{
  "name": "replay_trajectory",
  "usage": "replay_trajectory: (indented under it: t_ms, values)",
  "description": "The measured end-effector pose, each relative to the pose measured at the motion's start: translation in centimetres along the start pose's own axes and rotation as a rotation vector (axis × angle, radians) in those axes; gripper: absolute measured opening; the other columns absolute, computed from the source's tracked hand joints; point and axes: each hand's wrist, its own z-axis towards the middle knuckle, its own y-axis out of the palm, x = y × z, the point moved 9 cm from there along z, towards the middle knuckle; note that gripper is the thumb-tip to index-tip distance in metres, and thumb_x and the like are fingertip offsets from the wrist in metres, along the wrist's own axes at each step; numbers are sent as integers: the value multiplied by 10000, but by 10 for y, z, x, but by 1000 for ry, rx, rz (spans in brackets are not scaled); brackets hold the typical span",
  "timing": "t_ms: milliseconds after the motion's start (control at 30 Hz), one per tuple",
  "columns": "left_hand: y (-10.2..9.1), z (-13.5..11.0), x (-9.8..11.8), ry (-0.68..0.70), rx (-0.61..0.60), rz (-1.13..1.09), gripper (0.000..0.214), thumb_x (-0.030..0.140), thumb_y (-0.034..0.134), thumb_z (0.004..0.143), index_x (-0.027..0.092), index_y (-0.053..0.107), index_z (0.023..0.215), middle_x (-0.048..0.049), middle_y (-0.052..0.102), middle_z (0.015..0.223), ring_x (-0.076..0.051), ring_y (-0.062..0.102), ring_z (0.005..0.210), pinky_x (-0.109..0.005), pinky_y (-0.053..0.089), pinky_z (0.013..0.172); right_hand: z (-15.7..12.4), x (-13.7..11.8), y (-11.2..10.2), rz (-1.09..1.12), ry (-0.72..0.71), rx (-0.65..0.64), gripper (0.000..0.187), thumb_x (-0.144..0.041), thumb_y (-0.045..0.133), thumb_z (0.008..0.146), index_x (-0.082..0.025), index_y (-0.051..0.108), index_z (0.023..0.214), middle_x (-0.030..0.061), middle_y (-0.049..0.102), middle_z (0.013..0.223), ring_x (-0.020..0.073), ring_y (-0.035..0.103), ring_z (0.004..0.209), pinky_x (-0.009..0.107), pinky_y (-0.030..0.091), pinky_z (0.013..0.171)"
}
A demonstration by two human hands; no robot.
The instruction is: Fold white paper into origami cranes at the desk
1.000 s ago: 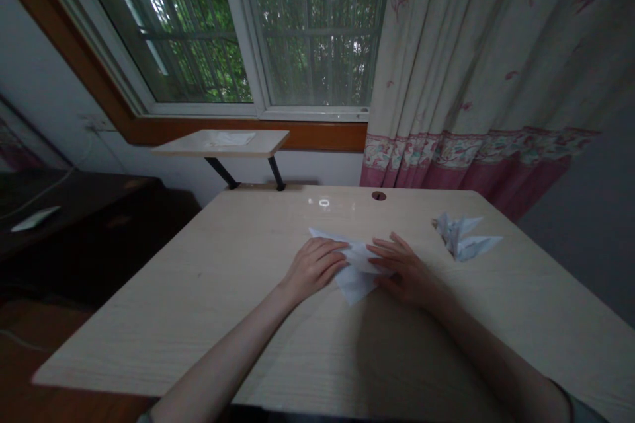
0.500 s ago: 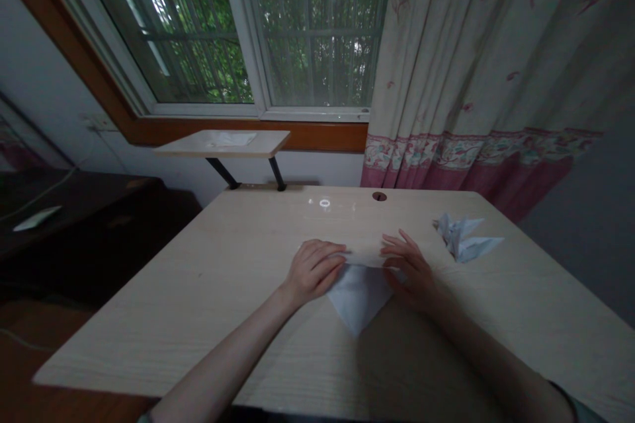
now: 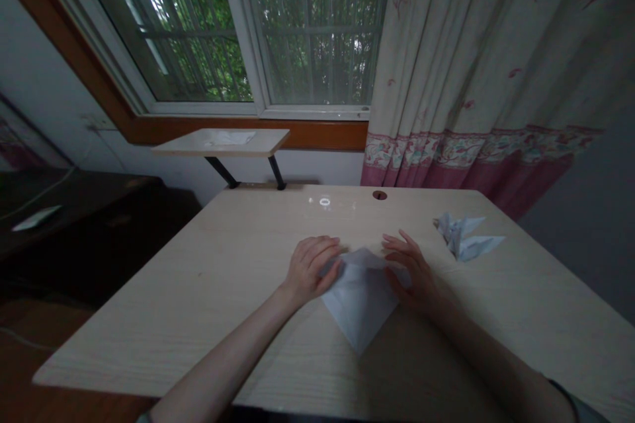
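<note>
A sheet of thin white paper (image 3: pixel 361 301) lies on the table in front of me, one corner pointing toward me and a shallower point at its far side. My left hand (image 3: pixel 312 268) is closed on its left corner, the thumb resting over the paper. At the right corner, my right hand (image 3: pixel 409 271) has the paper between thumb and index finger, while its other fingers are spread. Part of each side corner is hidden by the hands. To the right of my right hand stands a folded paper crane (image 3: pixel 464 239), apart from it.
The pale wooden table (image 3: pixel 208 297) has a round cable hole (image 3: pixel 380 195) near its back edge. A small raised shelf (image 3: pixel 268 140) at the back left carries some white paper (image 3: pixel 232 138). Behind are a window and a long curtain (image 3: pixel 426 79); a dark cabinet (image 3: pixel 124 205) stands left.
The paper's far edge, straight and folded before, now shows a raised point between my hands. Its near corner reaches closer to me. My hands have barely moved.
</note>
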Motion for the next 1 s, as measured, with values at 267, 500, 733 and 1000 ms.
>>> replay_trajectory:
  t_ms: [267, 500, 733, 1000]
  values:
    - [6, -2, -2, 24, -38, 62, 180, 151, 577, 939, 218, 581, 1107, -87, 690, 1165, -228, 637, 1085, -387, 520, 932, -7, 15, 9, -138, 58, 20, 505, -183, 506, 969, -268, 376, 1450, 116, 613, 1295, 293, 565, 1280, 592, 471, 1088]
    - [16, -1, -10, -38, -151, 84, 149, 186, 582, 947, 192, 618, 1092, -120, 648, 1254, -263, 598, 1141, -422, 500, 957, -12, 27, 20, -192, 113, -37, 576, -212, 440, 1002, -261, 256, 1545, 132, 562, 1394, 291, 527, 1322, 549, 488, 1074]
    - [24, -5, -17, -86, -225, 96, 165, 195, 550, 961, 212, 618, 1111, -106, 624, 1306, -270, 582, 1177, -442, 495, 972, -10, 31, 25, -189, 116, -80, 565, -221, 416, 1011, -252, 262, 1554, 134, 524, 1443, 282, 497, 1354, 533, 465, 1102]
    - [33, -6, -24, -145, -304, 101, 173, 185, 543, 963, 211, 626, 1113, -105, 596, 1357, -274, 553, 1221, -454, 484, 1000, -10, 39, 31, -162, 152, -136, 616, -168, 432, 974, -275, 262, 1556, 136, 495, 1453, 283, 486, 1355, 536, 473, 1100]
